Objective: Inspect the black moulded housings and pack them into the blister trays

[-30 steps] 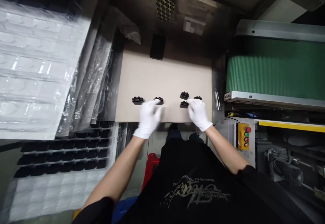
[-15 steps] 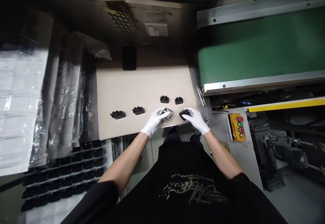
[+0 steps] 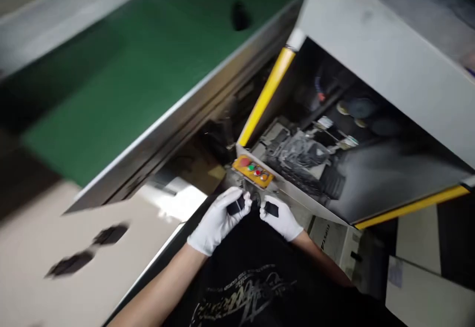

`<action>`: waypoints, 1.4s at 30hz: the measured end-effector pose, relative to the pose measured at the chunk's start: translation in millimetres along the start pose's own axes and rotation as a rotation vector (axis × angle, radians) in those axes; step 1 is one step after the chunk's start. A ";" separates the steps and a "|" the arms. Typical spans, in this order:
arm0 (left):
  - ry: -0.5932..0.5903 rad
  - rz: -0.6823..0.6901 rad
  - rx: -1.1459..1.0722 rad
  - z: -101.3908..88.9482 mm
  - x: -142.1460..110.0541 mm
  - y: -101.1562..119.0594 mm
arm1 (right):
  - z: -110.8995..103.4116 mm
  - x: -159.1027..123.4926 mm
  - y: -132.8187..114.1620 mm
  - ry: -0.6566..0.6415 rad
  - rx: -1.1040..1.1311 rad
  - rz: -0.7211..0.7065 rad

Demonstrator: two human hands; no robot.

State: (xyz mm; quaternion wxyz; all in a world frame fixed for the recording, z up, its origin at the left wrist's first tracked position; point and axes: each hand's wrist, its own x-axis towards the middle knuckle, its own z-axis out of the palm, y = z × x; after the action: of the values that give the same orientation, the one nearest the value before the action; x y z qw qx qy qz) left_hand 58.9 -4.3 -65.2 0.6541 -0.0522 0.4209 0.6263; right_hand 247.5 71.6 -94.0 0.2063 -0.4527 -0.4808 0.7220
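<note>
pinching a small black plastic part (image 3: 236,207) in the white-gloved left hand (image 3: 216,223) and a second black plastic part (image 3: 271,209) in the white-gloved right hand (image 3: 281,219), the person holds the two parts just apart, above the chest of a black printed t-shirt (image 3: 241,292). each grip is pressed together, with the thumb and fingers closed on its part and the part's dark side showing past the glove. just beyond the hands sits a yellow control box (image 3: 252,171) with a red button and smaller coloured ones. to the left, one blurred black part (image 3: 110,234) and another blurred black part (image 3: 70,263) lie on the pale tabletop (image 3: 92,267), well away from the hands. a green conveyor belt (image 3: 126,84) with a steel rail (image 3: 178,119) runs alongside the tabletop, and a small dark piece (image 3: 240,16) lies on the belt.
</note>
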 end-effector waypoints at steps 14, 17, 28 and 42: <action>-0.573 0.587 0.855 314.9 290.5 -4.1 | -270.0 152.7 -171.5 0.707 -0.374 -0.584; -0.606 0.657 0.839 302.2 289.8 -10.1 | -267.8 154.4 -157.2 0.693 -0.371 -0.638; -0.519 0.712 0.856 297.4 287.7 -12.1 | -258.3 148.5 -149.0 0.795 -0.322 -0.720; -0.762 0.671 1.280 307.4 286.7 26.0 | -279.2 127.2 -179.6 0.475 -0.479 -0.572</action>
State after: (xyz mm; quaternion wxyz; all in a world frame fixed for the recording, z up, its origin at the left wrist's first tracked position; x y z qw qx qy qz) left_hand 145.9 406.5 -33.0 0.4331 0.6768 0.4391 0.4020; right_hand 396.5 387.8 -29.3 0.3920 -0.4898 -0.6797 0.3800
